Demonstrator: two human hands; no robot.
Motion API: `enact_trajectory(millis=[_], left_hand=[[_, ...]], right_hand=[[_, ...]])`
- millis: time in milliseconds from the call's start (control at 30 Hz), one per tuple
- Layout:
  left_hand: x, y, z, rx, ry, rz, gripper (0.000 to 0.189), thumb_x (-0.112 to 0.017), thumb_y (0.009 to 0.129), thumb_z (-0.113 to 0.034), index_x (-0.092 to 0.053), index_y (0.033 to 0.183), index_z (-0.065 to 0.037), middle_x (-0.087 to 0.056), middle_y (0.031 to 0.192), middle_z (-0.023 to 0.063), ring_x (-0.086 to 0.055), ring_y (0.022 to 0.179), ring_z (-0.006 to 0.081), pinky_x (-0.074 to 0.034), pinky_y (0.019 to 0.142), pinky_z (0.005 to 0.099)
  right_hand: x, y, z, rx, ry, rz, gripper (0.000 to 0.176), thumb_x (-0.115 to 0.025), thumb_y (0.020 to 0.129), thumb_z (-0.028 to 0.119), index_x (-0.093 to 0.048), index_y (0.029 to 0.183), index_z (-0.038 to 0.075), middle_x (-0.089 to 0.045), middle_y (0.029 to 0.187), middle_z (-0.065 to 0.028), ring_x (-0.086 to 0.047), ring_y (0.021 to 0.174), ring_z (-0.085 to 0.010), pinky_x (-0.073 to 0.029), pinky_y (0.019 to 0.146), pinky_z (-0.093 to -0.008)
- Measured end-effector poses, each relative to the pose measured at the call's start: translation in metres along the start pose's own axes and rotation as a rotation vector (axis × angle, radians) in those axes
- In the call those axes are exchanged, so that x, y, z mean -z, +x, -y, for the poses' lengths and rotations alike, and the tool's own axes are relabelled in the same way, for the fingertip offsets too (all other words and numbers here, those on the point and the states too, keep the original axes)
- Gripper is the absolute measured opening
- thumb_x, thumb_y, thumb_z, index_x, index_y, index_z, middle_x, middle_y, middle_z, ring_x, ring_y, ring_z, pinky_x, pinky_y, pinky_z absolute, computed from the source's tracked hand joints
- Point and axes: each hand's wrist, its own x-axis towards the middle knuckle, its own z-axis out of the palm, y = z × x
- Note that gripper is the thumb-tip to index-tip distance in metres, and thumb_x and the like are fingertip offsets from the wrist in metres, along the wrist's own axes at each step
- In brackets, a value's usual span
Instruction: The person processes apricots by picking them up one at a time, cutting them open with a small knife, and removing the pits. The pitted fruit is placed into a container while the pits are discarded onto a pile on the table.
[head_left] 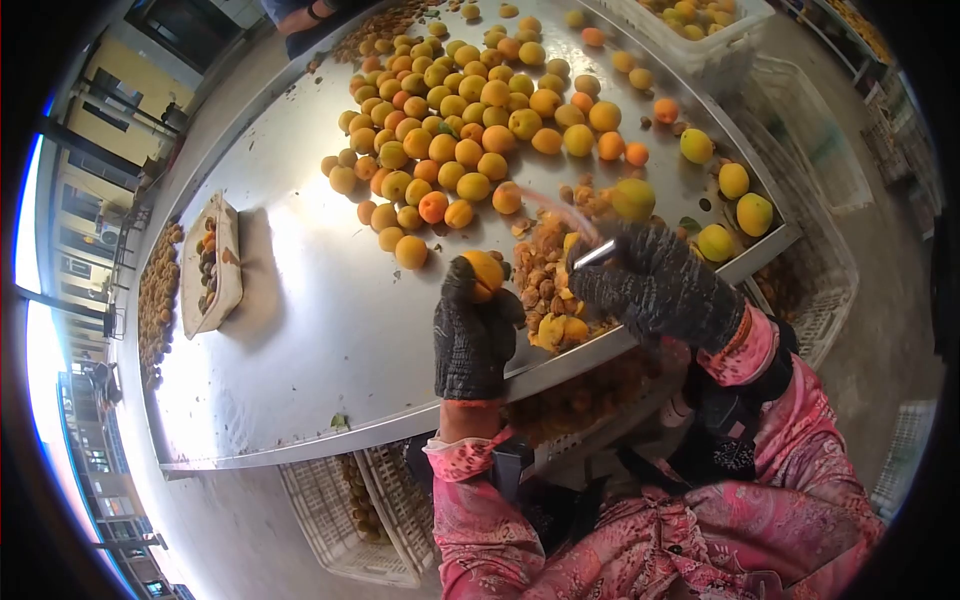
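Observation:
My left hand [472, 345], in a dark knitted glove, grips an orange-yellow apricot [484, 273] between thumb and fingers above the table's near edge. To its right, my gloved right hand [665, 290] is closed around a small tool with a shiny metal part [596, 254]. A blurred, pinkish curved streak runs up and left from that tool; its working end cannot be made out. Between and behind my hands lies a heap of brown pits [545, 262] with some yellow apricot pieces [560, 330]. A larger greenish-yellow apricot [633, 200] sits just behind my right hand.
A broad pile of apricots [470, 120] covers the far middle of the metal table [300, 330]. A white tray [228, 265] of dark fruit stands at left beside scattered pits [160, 300]. Crates [345, 520] sit below; a white crate [735, 45] stands at far right. Another person's arm [300, 20] shows.

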Motion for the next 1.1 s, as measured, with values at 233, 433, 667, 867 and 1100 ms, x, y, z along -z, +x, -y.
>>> enact_trajectory(millis=[233,433,667,867,1100], left_hand=[[-0.008,-0.017,0.014,0.140,0.294,0.259,0.043,-0.058,0.080,-0.027,-0.048,0.111,0.001,-0.057,0.094,0.0139,-0.056,0.086,0.0247,-0.047,0.074,0.0330],[-0.046,-0.026,0.010,0.194,0.103,-0.021,0.057,-0.050,0.081,-0.050,-0.049,0.113,-0.003,-0.057,0.104,0.0115,-0.056,0.094,0.0274,-0.047,0.080,0.0378],[-0.015,-0.011,0.012,0.321,-0.441,0.028,0.060,-0.048,0.079,-0.055,-0.050,0.111,-0.004,-0.056,0.106,0.0131,-0.056,0.093,0.0282,-0.047,0.081,0.0391],[-0.026,-0.032,0.007,-0.003,0.072,0.116,0.041,-0.053,0.084,-0.037,-0.052,0.105,-0.002,-0.056,0.100,0.0129,-0.055,0.088,0.0224,-0.045,0.077,0.0288],[-0.011,-0.060,-0.025,0.077,0.939,0.621,0.054,-0.062,0.081,-0.034,-0.048,0.120,0.000,-0.062,0.084,0.0095,-0.059,0.077,0.0169,-0.045,0.071,0.0299]], right_hand=[[0.009,0.010,-0.013,0.334,-0.355,0.163,0.052,-0.070,0.074,0.019,-0.049,0.118,0.003,-0.055,0.111,-0.0169,-0.053,0.106,-0.0267,-0.041,0.090,-0.0346],[-0.008,0.018,-0.030,0.552,-0.597,-0.062,0.055,-0.073,0.068,0.021,-0.050,0.114,0.002,-0.055,0.108,-0.0164,-0.054,0.102,-0.0280,-0.041,0.089,-0.0366],[-0.016,0.013,-0.031,0.566,-0.504,-0.197,0.051,-0.075,0.068,0.021,-0.052,0.110,0.004,-0.057,0.099,-0.0110,-0.055,0.097,-0.0238,-0.042,0.086,-0.0354],[-0.004,0.009,-0.009,0.153,-0.132,0.045,0.039,-0.071,0.073,0.016,-0.054,0.107,0.005,-0.059,0.086,-0.0038,-0.057,0.079,-0.0109,-0.047,0.071,-0.0248],[0.020,-0.005,0.008,-0.104,0.258,0.106,0.042,-0.059,0.069,0.010,-0.054,0.110,0.003,-0.062,0.085,-0.0084,-0.058,0.064,-0.0101,-0.044,0.045,-0.0190]])
